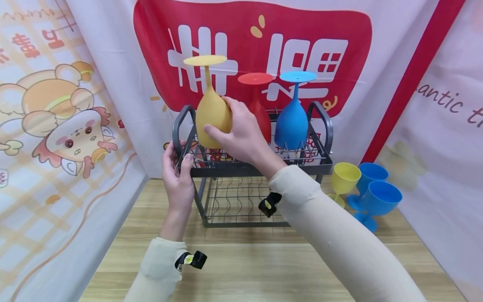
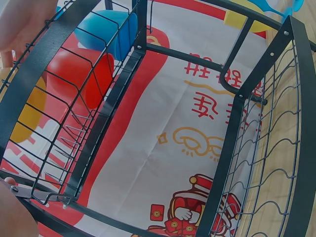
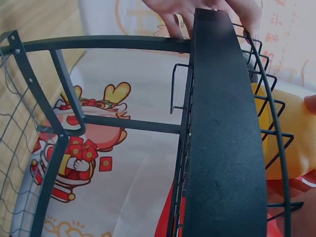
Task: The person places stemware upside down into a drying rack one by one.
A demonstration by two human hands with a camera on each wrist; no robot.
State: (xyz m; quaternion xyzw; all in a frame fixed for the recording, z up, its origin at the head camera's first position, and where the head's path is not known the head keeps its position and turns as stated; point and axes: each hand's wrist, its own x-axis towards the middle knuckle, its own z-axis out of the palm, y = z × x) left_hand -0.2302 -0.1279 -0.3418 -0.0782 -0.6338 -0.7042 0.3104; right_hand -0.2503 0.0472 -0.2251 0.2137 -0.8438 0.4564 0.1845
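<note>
My right hand (image 1: 243, 134) grips a yellow goblet (image 1: 211, 111) around its bowl; the goblet is upside down, its round foot on top, at the left end of the upper tier of a dark metal dish rack (image 1: 260, 170). With my left hand (image 1: 178, 176) I hold the rack's left front corner, thumb over the rim, below the side handle. To the right of the yellow one, a red goblet (image 1: 258, 111) stands inverted, partly hidden behind my right hand. A blue goblet (image 1: 292, 121), also inverted, stands at the rack's right end.
On the wooden table (image 1: 241, 264), right of the rack, stand an upright yellow goblet (image 1: 346, 178) and two upright blue goblets (image 1: 383, 199). The lower wire tier (image 1: 235, 201) holds nothing visible. Printed cloth (image 1: 158, 25) hangs behind and at both sides.
</note>
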